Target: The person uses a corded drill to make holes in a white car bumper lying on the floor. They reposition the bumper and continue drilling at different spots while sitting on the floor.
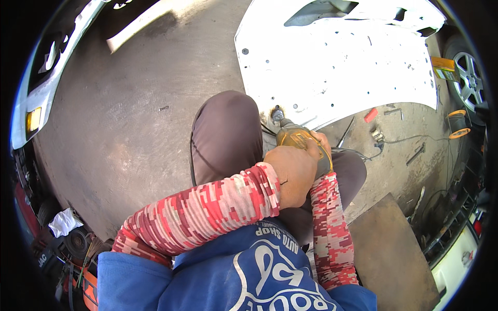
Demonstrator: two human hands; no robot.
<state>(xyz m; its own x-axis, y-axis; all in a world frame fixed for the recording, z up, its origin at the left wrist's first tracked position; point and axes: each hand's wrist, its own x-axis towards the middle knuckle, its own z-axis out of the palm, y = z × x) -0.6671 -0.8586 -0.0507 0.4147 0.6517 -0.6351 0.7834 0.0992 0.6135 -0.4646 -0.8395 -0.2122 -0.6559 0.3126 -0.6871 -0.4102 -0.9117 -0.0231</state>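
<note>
A yellow-and-black power drill (294, 138) points away from me, its nose at a bare, rust-edged spot (277, 115) on the near edge of a white car panel (332, 67). My left hand (294, 170) is closed over the drill's body from the left. On its right side my right hand (322, 141) is wrapped round it, partly hidden behind the left. The accessory at the drill's nose is too small to make out. The panel lies flat on the floor and has several small holes.
Right of the panel lie a red block (370, 115), an orange-ended spool (458, 124), a cord and small tools. A car wheel (469, 78) stands beyond, beside an orange box (444, 64). A brown flat board (394, 254) lies near right; a white body part (44, 103) is at left.
</note>
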